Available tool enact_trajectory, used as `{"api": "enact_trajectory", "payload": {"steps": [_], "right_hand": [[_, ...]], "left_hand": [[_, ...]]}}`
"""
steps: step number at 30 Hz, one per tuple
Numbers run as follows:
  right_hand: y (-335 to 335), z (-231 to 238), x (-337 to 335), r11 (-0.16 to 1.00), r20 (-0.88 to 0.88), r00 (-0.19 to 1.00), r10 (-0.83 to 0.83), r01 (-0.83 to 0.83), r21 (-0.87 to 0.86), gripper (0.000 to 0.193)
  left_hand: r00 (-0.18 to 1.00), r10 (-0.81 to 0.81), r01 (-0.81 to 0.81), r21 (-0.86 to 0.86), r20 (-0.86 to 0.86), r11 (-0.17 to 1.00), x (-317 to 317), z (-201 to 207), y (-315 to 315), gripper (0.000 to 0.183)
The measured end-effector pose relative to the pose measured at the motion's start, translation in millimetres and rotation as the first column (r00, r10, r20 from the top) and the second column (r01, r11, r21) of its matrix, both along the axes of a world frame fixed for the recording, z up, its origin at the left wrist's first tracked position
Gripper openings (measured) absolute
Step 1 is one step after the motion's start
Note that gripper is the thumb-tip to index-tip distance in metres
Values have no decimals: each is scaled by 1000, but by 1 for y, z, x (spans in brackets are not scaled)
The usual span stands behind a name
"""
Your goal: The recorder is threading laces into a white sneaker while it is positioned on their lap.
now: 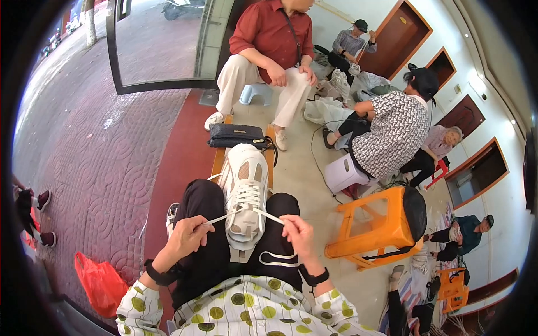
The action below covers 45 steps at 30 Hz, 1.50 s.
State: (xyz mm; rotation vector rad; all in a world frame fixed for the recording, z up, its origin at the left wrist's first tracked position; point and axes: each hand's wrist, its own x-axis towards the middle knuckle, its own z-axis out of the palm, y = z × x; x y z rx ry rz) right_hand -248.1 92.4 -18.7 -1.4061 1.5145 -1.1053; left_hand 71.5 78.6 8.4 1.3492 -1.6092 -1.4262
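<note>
A white and beige sneaker [245, 187] sits upright between my knees, its toe pointing away from me. White laces [246, 194] run criss-cross up its front. My left hand [190, 238] is closed in a pinch on one lace end, drawn out to the left. On the other side my right hand [298, 236] pinches the second lace end, pulled out to the right. A loose tail of that lace hangs in a curve over my dark right trouser leg. Both laces cross near the shoe's tongue.
A black pouch [237, 136] lies on the wooden bench beyond the shoe, near a seated person in red [266, 33]. An orange stool [372, 224] stands at my right. A red plastic bag [101, 284] rests at lower left. Several people sit along the right side.
</note>
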Motion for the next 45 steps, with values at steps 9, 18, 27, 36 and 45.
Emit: {"api": "enact_trajectory", "payload": {"steps": [9,18,27,36,45], "right_hand": [[11,-2,-70,990,185,981,-61,36,138,22],[4,21,-26,969,-398,912,-102,1,-247,17],[-23,3,35,873,-569,820,-71,-225,-433,24],[-22,4,35,869,-533,845,-51,-225,-441,17],[-21,-11,-19,948,-272,939,-212,129,-293,19]], "left_hand": [[946,321,-323,-94,-36,942,61,-33,1,18],[916,384,-255,-567,118,783,4,2,-7,15],[873,211,90,-570,440,817,-51,-3,-20,25],[897,288,-43,-583,334,812,-27,3,-13,5],[804,483,-270,-512,346,816,36,-22,10,5]]}}
